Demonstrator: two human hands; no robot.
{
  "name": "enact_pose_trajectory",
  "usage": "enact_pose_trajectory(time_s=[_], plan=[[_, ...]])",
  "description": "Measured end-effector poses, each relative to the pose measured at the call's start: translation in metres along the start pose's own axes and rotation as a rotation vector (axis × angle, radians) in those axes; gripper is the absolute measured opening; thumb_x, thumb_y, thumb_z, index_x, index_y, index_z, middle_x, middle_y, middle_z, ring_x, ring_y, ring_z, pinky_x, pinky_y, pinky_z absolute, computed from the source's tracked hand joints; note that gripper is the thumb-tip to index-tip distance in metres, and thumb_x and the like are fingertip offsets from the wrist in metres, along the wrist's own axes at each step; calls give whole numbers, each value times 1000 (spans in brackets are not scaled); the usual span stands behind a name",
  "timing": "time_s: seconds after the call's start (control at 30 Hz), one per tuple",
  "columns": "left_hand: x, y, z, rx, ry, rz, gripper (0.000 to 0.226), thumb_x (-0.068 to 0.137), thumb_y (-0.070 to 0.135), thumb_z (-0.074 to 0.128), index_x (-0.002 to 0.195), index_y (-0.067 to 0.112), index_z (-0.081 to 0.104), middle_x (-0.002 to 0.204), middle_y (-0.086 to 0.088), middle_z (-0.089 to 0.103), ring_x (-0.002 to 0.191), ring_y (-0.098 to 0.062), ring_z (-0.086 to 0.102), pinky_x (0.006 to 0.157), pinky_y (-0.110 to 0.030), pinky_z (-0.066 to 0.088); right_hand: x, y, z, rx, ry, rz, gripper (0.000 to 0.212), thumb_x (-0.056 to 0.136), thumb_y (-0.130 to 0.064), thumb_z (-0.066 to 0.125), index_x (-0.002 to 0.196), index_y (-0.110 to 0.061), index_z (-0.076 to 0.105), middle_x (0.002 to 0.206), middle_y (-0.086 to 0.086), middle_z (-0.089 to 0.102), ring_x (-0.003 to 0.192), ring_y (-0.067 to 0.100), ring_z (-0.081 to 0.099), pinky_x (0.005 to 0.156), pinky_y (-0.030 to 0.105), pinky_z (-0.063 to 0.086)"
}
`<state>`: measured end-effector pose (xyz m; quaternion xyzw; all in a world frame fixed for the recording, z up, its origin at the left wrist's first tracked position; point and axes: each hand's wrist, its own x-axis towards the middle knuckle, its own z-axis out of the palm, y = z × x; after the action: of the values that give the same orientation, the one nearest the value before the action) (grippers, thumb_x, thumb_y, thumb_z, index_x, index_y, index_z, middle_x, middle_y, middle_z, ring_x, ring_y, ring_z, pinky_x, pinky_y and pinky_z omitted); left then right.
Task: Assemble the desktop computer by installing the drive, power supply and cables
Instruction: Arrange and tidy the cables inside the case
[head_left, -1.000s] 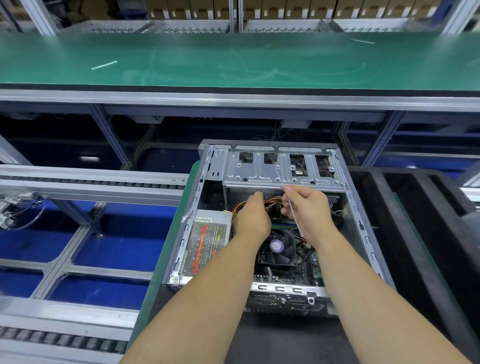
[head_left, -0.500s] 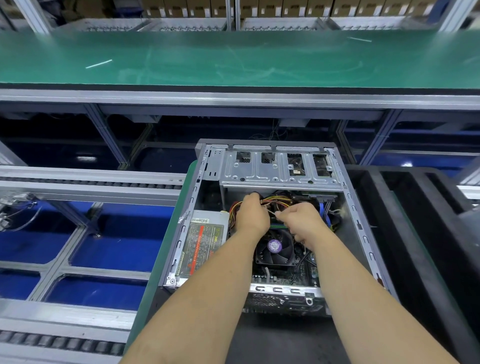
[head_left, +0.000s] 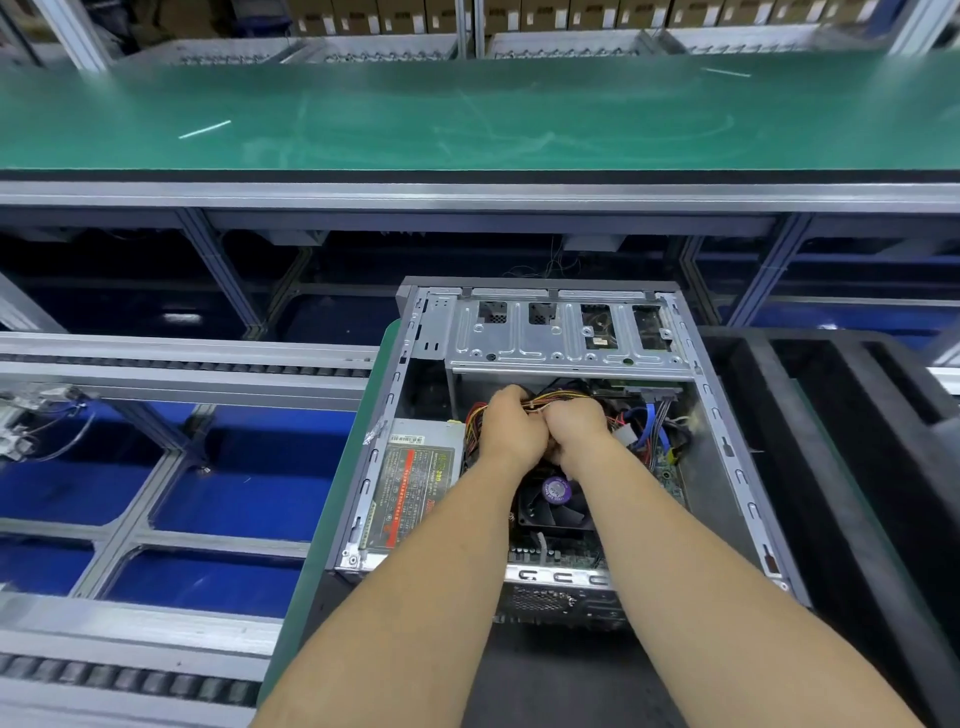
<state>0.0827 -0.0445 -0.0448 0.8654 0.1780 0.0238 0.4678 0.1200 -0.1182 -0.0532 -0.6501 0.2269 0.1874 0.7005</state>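
Right now the open computer case (head_left: 727, 452) lies on its side on a green tabletop (head_left: 332, 540). Both hands are inside it, close together, near the middle. The left hand (head_left: 511, 434) has its grip curled tight around a bunch of red and yellow cables (head_left: 558, 401). The right hand (head_left: 579, 428) is curled on the same bunch, touching the left hand. The power supply (head_left: 415, 493) sits in the left part of the case. A black fan (head_left: 556, 501) sits just below the hands. The metal drive cage (head_left: 561, 340) is at the far end.

Fingertips of both hands hidden in cable bundle (head_left: 558, 401) (grip unclear); PSU label (head_left: 410, 499) unreadable.
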Motion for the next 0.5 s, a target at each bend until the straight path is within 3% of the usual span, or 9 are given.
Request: enact_pose_trajectory(time_s=[0.07,0.13,0.2,0.3,0.4,0.47,0.5], plan=[[0,2,-1,-3,-4,-28,13,87,12,55,95,8,63,95,-7,65,86,-24,59,61,-30,39,-2,-2,-3,164,-76,95,25,85,14,37,84,-2,57,83,21,62,72,30,62,70,43,59],[2,3,-1,-67,34,-97,12,90,13,50,101,11,57,89,-1,61,82,-21,56,56,-27,35,-6,-5,-10,227,-188,184,23,83,9,36,79,-6,53,71,12,51,58,23,49,56,28,46],[5,3,-1,-161,100,-164,13,95,9,42,107,12,44,81,2,53,81,-23,54,61,-30,35,-7,-6,-15,320,-319,258,15,81,2,39,84,-7,51,71,7,47,54,18,38,57,27,32],[10,2,-1,-145,153,-196,10,98,8,39,106,11,44,78,3,50,83,-26,54,71,-30,36,-6,-6,-16,382,-426,313,22,83,-6,45,103,-8,52,70,5,47,48,14,35,47,23,27],[14,1,0,-156,177,-232,22,99,10,42,115,7,56,101,-10,64,91,-30,57,74,-30,39,-4,-6,-14,382,-447,336,32,88,-9,48,120,-11,50,70,5,49,49,13,35,41,22,28],[18,-2,1,-189,149,-236,19,97,11,46,104,6,63,105,-17,66,98,-34,61,79,-35,47,-3,-6,-14,370,-451,358,27,92,-11,47,119,-10,49,70,4,48,49,12,35,41,21,27],[20,-3,2,-216,124,-236,17,95,11,48,87,7,62,94,-19,66,92,-34,63,81,-39,51,-3,-6,-15,351,-450,361,23,93,-13,46,116,-10,50,70,4,46,50,11,35,41,20,26]])
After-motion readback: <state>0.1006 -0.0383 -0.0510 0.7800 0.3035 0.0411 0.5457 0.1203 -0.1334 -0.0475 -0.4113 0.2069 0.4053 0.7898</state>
